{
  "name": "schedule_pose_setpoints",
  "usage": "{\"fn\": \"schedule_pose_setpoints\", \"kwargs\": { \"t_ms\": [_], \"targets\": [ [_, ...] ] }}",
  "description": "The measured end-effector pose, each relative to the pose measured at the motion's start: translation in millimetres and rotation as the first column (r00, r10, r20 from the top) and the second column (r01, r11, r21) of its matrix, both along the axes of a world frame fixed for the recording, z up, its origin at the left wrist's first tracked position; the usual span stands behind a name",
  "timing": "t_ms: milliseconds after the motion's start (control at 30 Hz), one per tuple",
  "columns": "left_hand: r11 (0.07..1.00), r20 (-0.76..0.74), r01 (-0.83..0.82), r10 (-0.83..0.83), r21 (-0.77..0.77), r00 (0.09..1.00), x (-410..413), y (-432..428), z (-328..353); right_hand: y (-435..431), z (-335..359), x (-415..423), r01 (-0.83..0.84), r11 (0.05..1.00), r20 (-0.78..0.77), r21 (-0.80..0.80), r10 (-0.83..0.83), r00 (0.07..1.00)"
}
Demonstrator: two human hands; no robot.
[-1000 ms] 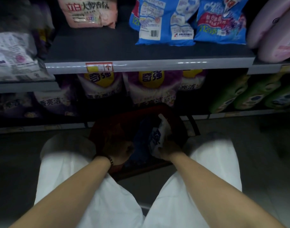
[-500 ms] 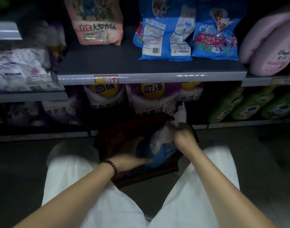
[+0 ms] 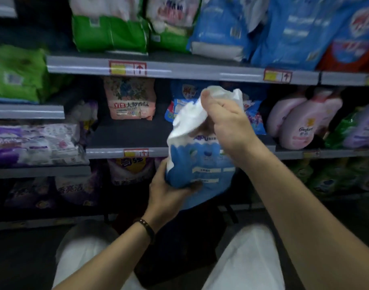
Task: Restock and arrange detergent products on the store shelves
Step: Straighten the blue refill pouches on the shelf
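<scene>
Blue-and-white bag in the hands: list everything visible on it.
The blue-and-white bag looks like a soft plastic pouch, white at its crumpled top and blue lower down, with white label boxes and blurred print. It is held roughly upright in the air in front of the shelves. The right hand pinches the bunched top. The left hand grips the lower left part from below. Nothing else visibly touches it.

Blue-white detergent bag (image 3: 202,162), upright, midair
</scene>
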State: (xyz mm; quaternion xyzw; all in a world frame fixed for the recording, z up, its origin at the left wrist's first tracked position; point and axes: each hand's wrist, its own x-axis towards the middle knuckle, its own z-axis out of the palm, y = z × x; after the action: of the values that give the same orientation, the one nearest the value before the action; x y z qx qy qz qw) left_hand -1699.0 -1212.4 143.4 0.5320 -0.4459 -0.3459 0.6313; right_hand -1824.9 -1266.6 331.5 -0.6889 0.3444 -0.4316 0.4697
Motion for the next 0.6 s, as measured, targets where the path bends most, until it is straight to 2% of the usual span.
{"fn": "schedule_pose_setpoints", "kwargs": {
  "t_ms": [67,100,167,233,300,333,400,433,500,600],
  "targets": [
    [1.000,-0.076,-0.014,0.012,-0.017,0.997,1,-1,31,-10,23,-9,-0.060,0.998,0.080,-0.025,0.062,0.995],
    [1.000,-0.098,-0.013,0.011,-0.024,0.995,1,-2,46,-17,31,-16,-0.030,0.997,0.072,-0.068,0.035,0.997],
    [0.999,-0.121,-0.008,0.004,-0.036,0.993,3,-6,73,-32,37,-36,0.153,0.965,0.040,-0.214,-0.147,0.988],
    [0.998,-0.151,-0.016,0.006,-0.065,0.989,4,-12,101,-44,33,-58,0.332,0.873,0.049,-0.357,-0.337,0.940],
    [0.997,-0.153,-0.012,-0.001,-0.081,0.988,3,-21,129,-53,24,-74,0.397,0.814,-0.007,-0.424,-0.441,0.897],
    [0.996,-0.152,-0.002,-0.012,-0.089,0.988,4,-27,141,-57,21,-80,0.377,0.845,-0.052,-0.379,-0.427,0.903],
    [0.994,-0.156,0.023,-0.039,-0.107,0.987,8,-39,166,-66,14,-88,0.214,0.958,-0.118,-0.193,-0.239,0.964],
    [0.993,-0.158,0.032,-0.050,-0.116,0.986,11,-46,177,-72,11,-89,0.126,0.983,-0.137,-0.132,-0.144,0.980],
    [0.989,-0.159,0.071,-0.092,-0.133,0.983,17,-60,199,-81,13,-87,0.057,0.992,-0.142,-0.109,-0.072,0.987],
    [0.973,-0.112,0.168,-0.187,-0.158,0.976,28,-88,231,-99,35,-79,0.075,0.983,-0.052,-0.167,-0.084,0.995]
  ]
}}
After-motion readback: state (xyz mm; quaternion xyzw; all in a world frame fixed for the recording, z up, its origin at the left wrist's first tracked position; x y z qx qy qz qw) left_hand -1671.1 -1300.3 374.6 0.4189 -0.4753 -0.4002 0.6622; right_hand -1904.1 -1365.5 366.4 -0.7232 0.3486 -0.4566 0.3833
